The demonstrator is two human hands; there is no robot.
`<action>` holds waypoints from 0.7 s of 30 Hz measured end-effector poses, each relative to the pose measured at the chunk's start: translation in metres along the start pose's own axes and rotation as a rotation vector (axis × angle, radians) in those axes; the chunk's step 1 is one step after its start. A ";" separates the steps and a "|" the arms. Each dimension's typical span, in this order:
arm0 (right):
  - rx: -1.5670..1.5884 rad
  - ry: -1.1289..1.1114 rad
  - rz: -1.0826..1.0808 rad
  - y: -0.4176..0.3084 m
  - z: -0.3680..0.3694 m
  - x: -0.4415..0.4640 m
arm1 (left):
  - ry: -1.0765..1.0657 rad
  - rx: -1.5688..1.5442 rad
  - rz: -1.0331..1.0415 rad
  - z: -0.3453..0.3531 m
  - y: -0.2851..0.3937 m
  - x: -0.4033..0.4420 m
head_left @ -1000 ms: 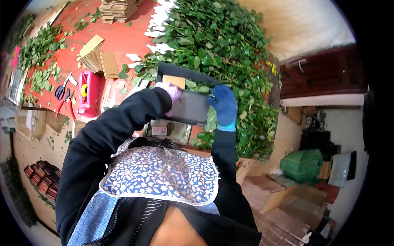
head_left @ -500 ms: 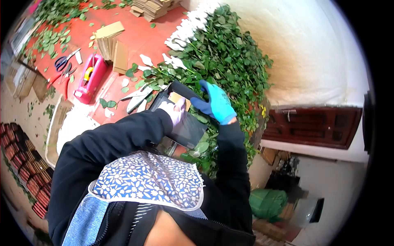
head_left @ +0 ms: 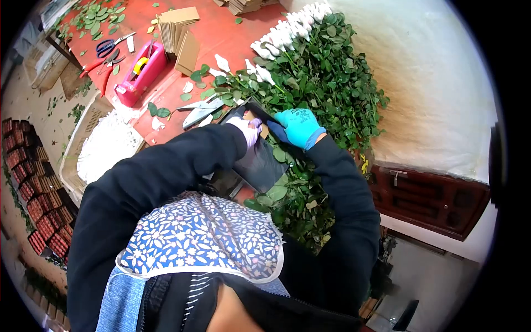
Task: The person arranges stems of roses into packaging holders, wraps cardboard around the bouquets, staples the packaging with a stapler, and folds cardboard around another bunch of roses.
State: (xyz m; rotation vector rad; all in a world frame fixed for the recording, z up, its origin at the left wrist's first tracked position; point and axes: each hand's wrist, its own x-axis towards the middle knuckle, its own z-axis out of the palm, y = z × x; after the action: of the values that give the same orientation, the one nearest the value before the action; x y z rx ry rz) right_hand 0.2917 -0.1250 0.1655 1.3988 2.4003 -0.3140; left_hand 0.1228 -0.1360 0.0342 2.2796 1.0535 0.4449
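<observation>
A black open-topped box lies tilted in front of me, among leafy stems. My left hand, in a pale purple glove, reaches inside its far end with the fingers closed on a small piece of brown cardboard. On the box's right side, my right hand wears a teal glove with dark blue fingers. Its fingers curl at the rim, partly hidden. Stems with white-wrapped flower heads and dense green leaves are heaped beside the right hand. Steel-bladed shears lie left of the box.
On the red table are a pink tape dispenser, folded cardboard pieces, scissors and red-handled pruners. A basket with white material stands at left. A pale wall borders the right.
My right hand has gone from spread fingers to curled at the box's rim. The left hand remains inside the box at the cardboard. The whole view has shifted and turned slightly.
</observation>
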 end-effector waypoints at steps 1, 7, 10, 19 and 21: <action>-0.005 0.017 -0.013 -0.005 -0.002 0.000 | -0.066 0.046 0.026 0.002 -0.005 0.004; -0.352 0.154 0.022 -0.050 0.047 -0.013 | -0.401 0.276 0.162 -0.038 0.005 -0.009; -0.527 0.181 0.144 -0.079 0.049 -0.021 | -0.497 0.186 0.265 -0.065 -0.011 -0.022; -0.586 0.173 0.072 -0.089 0.060 -0.018 | 0.047 -0.655 -0.390 -0.037 -0.048 -0.045; -0.610 0.153 0.051 -0.090 0.062 -0.019 | 0.129 -0.650 -0.311 -0.014 -0.060 -0.035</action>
State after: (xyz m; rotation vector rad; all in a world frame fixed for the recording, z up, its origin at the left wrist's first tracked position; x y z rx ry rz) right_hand 0.2328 -0.2065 0.1175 1.2155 2.2798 0.5174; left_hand 0.0587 -0.1271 0.0059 1.5072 1.1015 0.6902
